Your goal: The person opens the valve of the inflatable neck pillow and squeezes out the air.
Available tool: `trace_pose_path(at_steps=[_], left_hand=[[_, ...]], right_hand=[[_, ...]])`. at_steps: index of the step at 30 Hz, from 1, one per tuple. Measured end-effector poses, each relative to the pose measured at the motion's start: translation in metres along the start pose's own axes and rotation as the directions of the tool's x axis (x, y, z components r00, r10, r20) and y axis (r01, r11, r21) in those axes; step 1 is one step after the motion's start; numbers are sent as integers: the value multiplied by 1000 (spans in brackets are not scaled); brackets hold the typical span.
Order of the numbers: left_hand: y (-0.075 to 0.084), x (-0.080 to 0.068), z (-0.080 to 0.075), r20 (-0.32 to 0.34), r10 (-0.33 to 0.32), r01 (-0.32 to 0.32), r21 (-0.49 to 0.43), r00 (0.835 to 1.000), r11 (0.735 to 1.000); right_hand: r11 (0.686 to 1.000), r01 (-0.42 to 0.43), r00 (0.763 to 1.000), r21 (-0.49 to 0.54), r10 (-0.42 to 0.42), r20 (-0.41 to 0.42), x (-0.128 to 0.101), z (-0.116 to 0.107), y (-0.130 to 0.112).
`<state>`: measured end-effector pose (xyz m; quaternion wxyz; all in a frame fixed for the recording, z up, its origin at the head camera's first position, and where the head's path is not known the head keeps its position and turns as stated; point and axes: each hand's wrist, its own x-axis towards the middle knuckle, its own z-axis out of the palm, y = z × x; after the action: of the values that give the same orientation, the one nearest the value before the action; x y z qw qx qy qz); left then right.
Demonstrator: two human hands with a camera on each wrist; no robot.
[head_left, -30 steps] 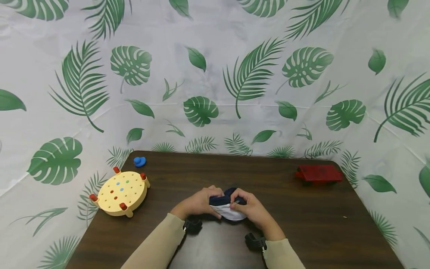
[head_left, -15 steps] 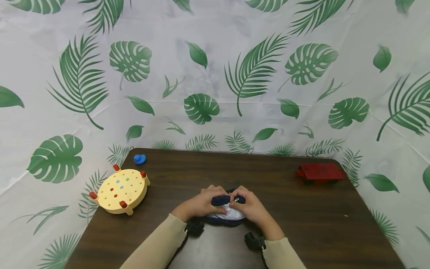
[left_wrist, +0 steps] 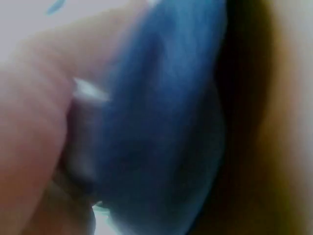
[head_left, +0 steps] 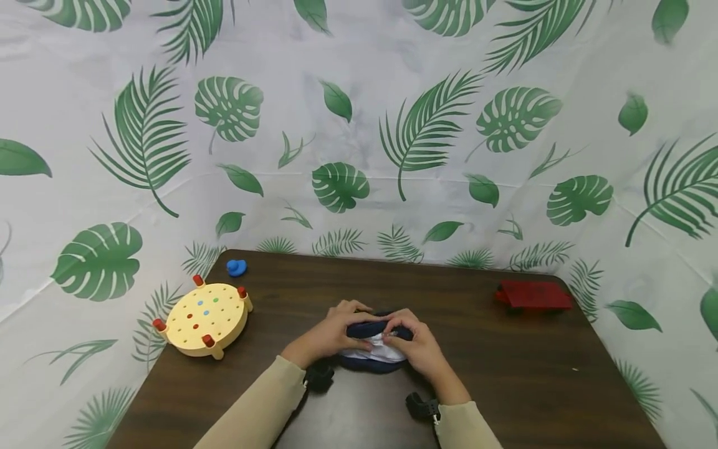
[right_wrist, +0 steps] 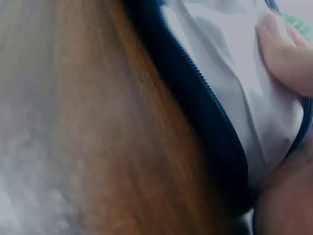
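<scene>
A small dark blue pouch [head_left: 371,355] with a white lining and a zipper lies on the brown table [head_left: 505,368] in front of me. My left hand [head_left: 332,333] grips its left end with curled fingers. At its right end my right hand [head_left: 414,347] pinches near the small metal zipper pull [head_left: 394,334]. The left wrist view is a blurred close-up of the blue pouch [left_wrist: 166,127] against a finger [left_wrist: 34,122]. In the right wrist view the pouch's zipper edge [right_wrist: 205,107] and white lining show over the table, with a fingertip [right_wrist: 286,54] on the lining.
A round yellow peg board [head_left: 204,318] with red pegs sits at the table's left edge, a small blue toy [head_left: 236,267] behind it. A red flat object [head_left: 534,295] lies at the far right. A leaf-print cloth [head_left: 359,125] surrounds the table.
The pouch has sunk lower and flatter onto the table between my hands, and my right hand has shifted slightly along its top edge. The other objects stay put.
</scene>
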<state>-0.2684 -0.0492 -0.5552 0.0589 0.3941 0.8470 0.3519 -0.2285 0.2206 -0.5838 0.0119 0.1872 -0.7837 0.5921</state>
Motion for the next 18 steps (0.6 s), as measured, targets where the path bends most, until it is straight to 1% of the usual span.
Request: trace_pose_path(at_steps=[2,3,4,6,7,8,9,10,11,12,13,16,18], left_hand=[[1,-4,-11,-11,-9,10,59,1000,998],[2,-6,-17,-2,-18,18,74,1000,997],[4,-8,-22,21,-24,22,75,999,997],[8,-14,-31,114,-54,53,10,992,999],[11,-16,-33,172,-70,77,-31,983,997],[13,-18,-34,230,-86,104,-65,969,992],[15,-19,-32,283,-99,127,-83,954,988],[18,-19,-30,327,-113,151,-94,938,984],[20,-18,-27,355,-131,178,-105,926,978],[23,-17,-23,362,-147,197,-103,920,975],[26,-16,-18,354,-167,210,-89,920,974],[32,-9,-3,263,-225,247,-51,938,968],[35,-5,8,180,-245,253,-19,953,967]], right_hand=[[997,33,999,76,-31,-29,0,-5,5],[990,34,999,135,-29,-41,-1,-9,7],[978,30,999,204,-21,-46,-2,-14,10],[942,-14,999,336,29,-38,-4,-24,13],[925,-35,999,379,48,-25,-6,-27,15],[914,-61,997,401,71,-11,-7,-30,17],[915,-88,996,394,94,4,-8,-32,18],[923,-112,993,368,113,20,-9,-33,18],[935,-133,991,329,126,41,-9,-34,18],[947,-147,989,286,136,57,-10,-33,18],[959,-151,988,239,139,68,-9,-33,18],[979,-150,988,135,142,65,-8,-31,17],[983,-138,990,122,132,53,-8,-30,16]])
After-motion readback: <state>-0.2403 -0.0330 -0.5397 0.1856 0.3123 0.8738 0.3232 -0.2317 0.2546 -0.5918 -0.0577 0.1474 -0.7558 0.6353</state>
